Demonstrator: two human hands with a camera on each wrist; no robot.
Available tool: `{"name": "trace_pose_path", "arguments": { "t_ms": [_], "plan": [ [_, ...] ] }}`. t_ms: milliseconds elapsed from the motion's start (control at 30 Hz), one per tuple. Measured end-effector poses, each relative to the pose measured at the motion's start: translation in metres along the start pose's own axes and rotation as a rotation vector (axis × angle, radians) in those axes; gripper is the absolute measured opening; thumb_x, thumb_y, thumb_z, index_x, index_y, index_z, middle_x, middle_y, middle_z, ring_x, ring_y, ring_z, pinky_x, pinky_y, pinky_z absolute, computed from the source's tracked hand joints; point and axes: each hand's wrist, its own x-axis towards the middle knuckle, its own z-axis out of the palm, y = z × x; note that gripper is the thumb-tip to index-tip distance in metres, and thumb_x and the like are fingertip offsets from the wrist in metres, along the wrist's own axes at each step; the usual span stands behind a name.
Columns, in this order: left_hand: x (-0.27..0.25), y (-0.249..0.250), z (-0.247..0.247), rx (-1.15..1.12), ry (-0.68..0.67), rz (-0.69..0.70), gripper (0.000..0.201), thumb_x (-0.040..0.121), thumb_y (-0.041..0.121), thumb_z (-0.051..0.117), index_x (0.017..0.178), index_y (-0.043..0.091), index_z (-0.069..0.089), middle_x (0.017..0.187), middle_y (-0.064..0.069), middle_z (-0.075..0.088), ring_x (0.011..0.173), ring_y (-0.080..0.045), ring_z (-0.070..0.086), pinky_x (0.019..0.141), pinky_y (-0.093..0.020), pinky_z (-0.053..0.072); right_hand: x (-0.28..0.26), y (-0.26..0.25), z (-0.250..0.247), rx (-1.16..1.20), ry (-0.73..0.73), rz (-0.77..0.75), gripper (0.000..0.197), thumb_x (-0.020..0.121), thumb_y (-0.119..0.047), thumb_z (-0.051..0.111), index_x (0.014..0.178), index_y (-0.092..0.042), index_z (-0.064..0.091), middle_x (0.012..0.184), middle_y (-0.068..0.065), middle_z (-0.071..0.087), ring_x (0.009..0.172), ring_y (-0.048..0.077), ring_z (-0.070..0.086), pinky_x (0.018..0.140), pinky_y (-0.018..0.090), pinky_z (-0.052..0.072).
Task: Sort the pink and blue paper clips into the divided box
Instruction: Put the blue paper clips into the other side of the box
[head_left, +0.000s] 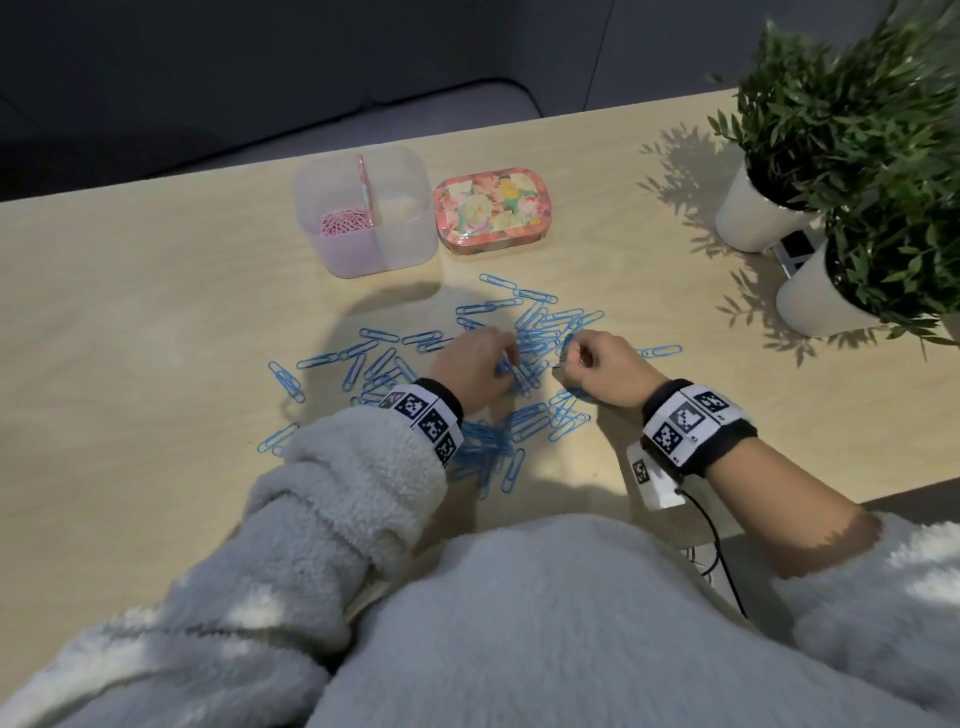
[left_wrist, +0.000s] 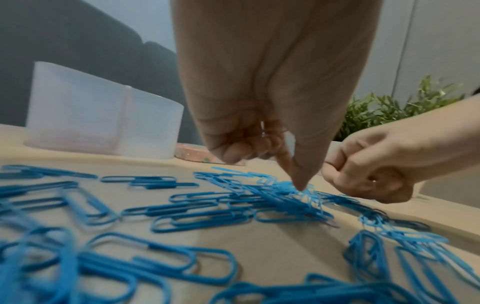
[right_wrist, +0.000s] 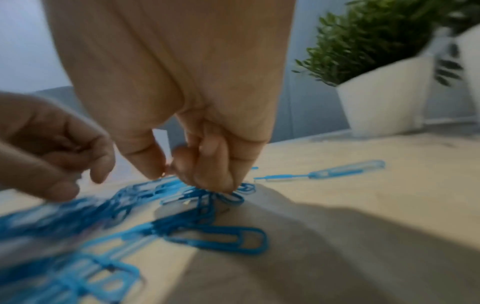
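Note:
Many blue paper clips (head_left: 384, 358) lie spread over the wooden table (head_left: 156, 312), thickest around my hands. The translucent divided box (head_left: 402, 244) stands at the back; its left compartment holds pink clips (head_left: 345, 222), and I see no clips in the right one. My left hand (head_left: 506, 364) reaches down into the pile, thumb and forefinger pinching together on blue clips (left_wrist: 280, 201). Beside it, my right hand (head_left: 571, 358) is curled into a fist around a bunch of blue clips (right_wrist: 228, 197) just above the table. In the left wrist view the right hand (left_wrist: 363, 181) looks tightly closed.
A floral tin (head_left: 491, 210) sits just right of the box. Two white pots with green plants (head_left: 753, 208) (head_left: 821, 296) stand at the right edge. Beyond the table's far edge is a dark sofa. A single blue clip (head_left: 662, 352) lies right of my right hand.

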Motion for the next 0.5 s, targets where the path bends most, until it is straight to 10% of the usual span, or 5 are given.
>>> {"name": "trace_pose_path", "arguments": {
  "t_ms": [200,500],
  "plan": [
    [0.011,0.003,0.009,0.091,-0.137,0.081,0.018,0.081,0.017,0.063,0.098,0.014,0.065,0.107,-0.009,0.06,0.104,-0.028,0.056,0.086,-0.038,0.047,-0.006,0.001,0.003,0.553,-0.02,0.157,0.027,0.087,0.009,0.034,0.078,-0.013,0.048,0.058,0.01,0.051,0.027,0.007,0.036,0.033,0.01,0.026],
    [0.007,-0.02,-0.006,-0.288,0.198,-0.141,0.012,0.083,0.019,0.062,0.087,0.01,0.069,0.055,0.011,0.038,0.055,-0.013,0.039,0.057,-0.027,0.028,-0.005,-0.023,0.027,-0.049,0.029,-0.02,0.006,0.075,-0.018,0.063,0.077,-0.022,0.067,0.051,-0.005,0.044,0.053,0.011,0.043,0.056,0.026,0.029]
  ]
}}
